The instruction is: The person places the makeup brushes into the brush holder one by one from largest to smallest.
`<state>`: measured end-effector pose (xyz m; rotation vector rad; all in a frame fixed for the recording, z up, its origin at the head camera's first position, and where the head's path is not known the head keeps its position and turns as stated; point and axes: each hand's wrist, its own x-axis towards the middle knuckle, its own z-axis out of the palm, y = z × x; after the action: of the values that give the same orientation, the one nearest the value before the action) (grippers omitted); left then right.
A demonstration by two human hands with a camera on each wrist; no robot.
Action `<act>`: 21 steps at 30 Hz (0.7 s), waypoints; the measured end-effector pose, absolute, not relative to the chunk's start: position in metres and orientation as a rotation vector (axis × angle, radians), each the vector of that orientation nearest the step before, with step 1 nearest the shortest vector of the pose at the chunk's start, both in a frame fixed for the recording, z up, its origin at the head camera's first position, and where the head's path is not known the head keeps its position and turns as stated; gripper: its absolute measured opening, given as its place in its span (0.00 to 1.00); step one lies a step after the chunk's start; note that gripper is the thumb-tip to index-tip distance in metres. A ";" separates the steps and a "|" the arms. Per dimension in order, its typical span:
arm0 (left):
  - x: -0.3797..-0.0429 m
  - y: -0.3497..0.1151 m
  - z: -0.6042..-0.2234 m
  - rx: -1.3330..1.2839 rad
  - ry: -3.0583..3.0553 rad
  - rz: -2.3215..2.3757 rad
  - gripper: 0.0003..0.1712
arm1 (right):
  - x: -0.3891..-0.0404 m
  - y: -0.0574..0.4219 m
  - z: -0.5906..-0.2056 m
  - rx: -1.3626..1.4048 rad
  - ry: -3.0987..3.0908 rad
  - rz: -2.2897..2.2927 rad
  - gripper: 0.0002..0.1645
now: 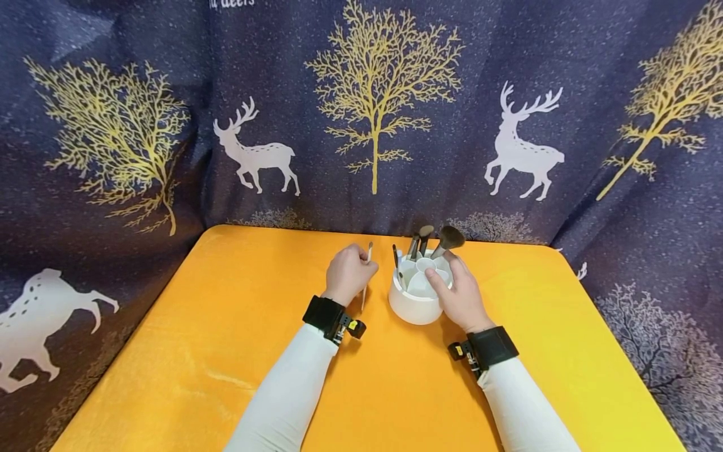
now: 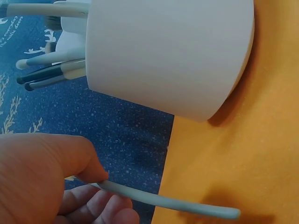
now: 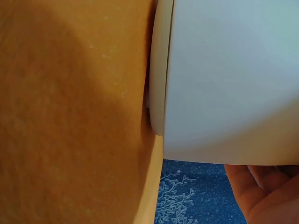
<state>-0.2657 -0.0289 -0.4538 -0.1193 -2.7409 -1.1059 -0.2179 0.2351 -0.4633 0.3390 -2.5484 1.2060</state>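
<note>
Left of the holder, my left hand [image 1: 347, 274] pinches a slim pale makeup brush [image 2: 168, 202] between thumb and fingers. Its handle points down toward the table, and a small brown tip shows above the hand in the head view. A round white brush holder [image 1: 415, 309] with petal-shaped compartments stands on the table. My right hand [image 1: 467, 299] grips its right side, thumb over the rim and fingers behind the wall. Several makeup brushes stand in the holder, among them a big fluffy dark one [image 1: 451, 237] at the back right.
An orange cloth covers the table [image 1: 226, 351]. Behind it hangs a dark blue curtain [image 1: 339, 125] with white deer and yellow trees. The holder stands near the table's back edge. Both wrists wear black camera straps.
</note>
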 end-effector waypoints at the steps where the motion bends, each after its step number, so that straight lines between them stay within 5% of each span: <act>1: -0.266 -0.029 -0.453 -0.126 -2.733 -1.104 0.06 | -0.218 0.235 -0.463 0.339 -2.548 1.205 0.40; 21: -0.263 -0.026 -0.445 -0.171 -2.585 -1.125 0.07 | -0.220 0.236 -0.467 0.351 -2.520 1.209 0.40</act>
<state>-0.2629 -0.0261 -0.4446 -0.1710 -2.5855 -1.1250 -0.2204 0.2357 -0.4666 0.3511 -2.5197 1.2093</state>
